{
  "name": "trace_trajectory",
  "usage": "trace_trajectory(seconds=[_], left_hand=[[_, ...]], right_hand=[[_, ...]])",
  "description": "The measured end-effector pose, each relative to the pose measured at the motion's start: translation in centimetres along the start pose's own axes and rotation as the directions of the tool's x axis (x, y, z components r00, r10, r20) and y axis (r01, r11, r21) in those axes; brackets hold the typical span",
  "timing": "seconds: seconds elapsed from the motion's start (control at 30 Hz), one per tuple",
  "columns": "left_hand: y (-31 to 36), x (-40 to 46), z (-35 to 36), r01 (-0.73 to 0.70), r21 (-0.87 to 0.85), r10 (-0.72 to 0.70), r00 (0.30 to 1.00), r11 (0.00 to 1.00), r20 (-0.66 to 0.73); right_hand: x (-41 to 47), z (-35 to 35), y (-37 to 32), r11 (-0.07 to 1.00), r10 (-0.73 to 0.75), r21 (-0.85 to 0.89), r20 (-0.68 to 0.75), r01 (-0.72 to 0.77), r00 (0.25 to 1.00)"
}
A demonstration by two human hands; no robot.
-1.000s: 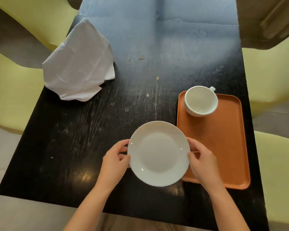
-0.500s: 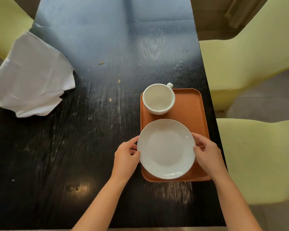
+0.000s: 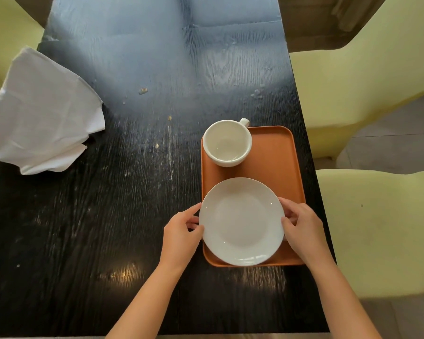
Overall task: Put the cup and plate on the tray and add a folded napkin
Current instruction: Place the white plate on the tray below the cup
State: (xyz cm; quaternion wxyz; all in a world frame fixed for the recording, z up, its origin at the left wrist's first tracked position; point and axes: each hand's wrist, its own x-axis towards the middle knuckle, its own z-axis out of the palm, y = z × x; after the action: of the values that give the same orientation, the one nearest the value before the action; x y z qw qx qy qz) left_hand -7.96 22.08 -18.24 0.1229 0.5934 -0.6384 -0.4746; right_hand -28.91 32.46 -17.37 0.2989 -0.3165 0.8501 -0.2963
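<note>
1. Grip, both sides: left hand [image 3: 181,237] and right hand [image 3: 302,227] each pinch the rim of the round white ceramic plate [image 3: 241,221], thumbs on top of the edge, fingers curled under it. Left grip at the plate's left edge, right grip at its right edge.
2. Plate sits over the near half of the rectangular orange plastic tray [image 3: 277,162]; its left edge overhangs the tray's left rim slightly. Cannot tell whether the plate rests fully on the tray or is a little lifted.
3. Round white ceramic cup [image 3: 227,143], empty, upright, stands in the tray's far left corner, handle pointing away from the person. Cup and plate are near each other, not touching.
4. Tray lies along the right edge of the dark wood-grain counter [image 3: 108,216].
5. Crumpled white cloth napkin [image 3: 42,113] lies loosely heaped at the counter's far left edge, well apart from the tray, partly hanging over the edge.
6. Pale yellow chairs [image 3: 377,228] stand on the right of the counter; more yellow upholstery shows at far left.
7. Both forearms bare, entering from the bottom of the view.
</note>
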Motion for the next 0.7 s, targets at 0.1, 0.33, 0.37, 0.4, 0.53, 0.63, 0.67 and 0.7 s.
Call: trace_trajectory(seconds=[0.1, 0.33, 0.37, 0.4, 0.53, 0.63, 0.67, 0.7], left_hand=[[-0.2, -0.3, -0.1, -0.05, 0.009, 0.05, 0.998, 0.999, -0.026], [-1.0, -0.3, -0.3, -0.101, -0.017, 0.101, 0.995, 0.995, -0.012], [-1.0, -0.3, -0.3, -0.109, -0.014, 0.109, 0.994, 0.994, -0.011], [-1.1, -0.3, -0.3, -0.117, -0.009, 0.116, 0.993, 0.993, -0.009], [-0.6, -0.6, -0.6, -0.118, 0.079, 0.118, 0.993, 0.99, 0.002], [0.5, -1.0, -2.1, -0.158, 0.26, 0.154, 0.987, 0.953, 0.036], [1.1, -1.3, -3.0, -0.188, 0.331, 0.179, 0.982, 0.925, 0.055], [1.8, -1.5, -4.0, -0.218, 0.391, 0.208, 0.976, 0.894, 0.07]], right_hand=[[-0.4, 0.0, 0.1, 1.0, -0.001, 0.014, -0.031, 0.001, 1.0], [-0.6, 0.2, 0.1, 0.999, -0.042, -0.028, -0.079, 0.04, 0.996], [-0.6, 0.2, 0.0, 0.998, -0.052, -0.046, -0.079, 0.048, 0.996], [-0.7, 0.1, -0.1, 0.996, -0.059, -0.073, -0.077, 0.053, 0.995], [-1.5, -0.1, -1.5, 0.936, -0.15, -0.338, -0.121, 0.101, 0.981], [-2.4, 0.5, -4.3, 0.895, -0.251, -0.397, -0.078, 0.2, 0.965], [-2.7, 0.9, -5.6, 0.884, -0.284, -0.396, -0.036, 0.247, 0.958], [-2.9, 1.3, -6.8, 0.87, -0.321, -0.392, 0.009, 0.299, 0.947]])
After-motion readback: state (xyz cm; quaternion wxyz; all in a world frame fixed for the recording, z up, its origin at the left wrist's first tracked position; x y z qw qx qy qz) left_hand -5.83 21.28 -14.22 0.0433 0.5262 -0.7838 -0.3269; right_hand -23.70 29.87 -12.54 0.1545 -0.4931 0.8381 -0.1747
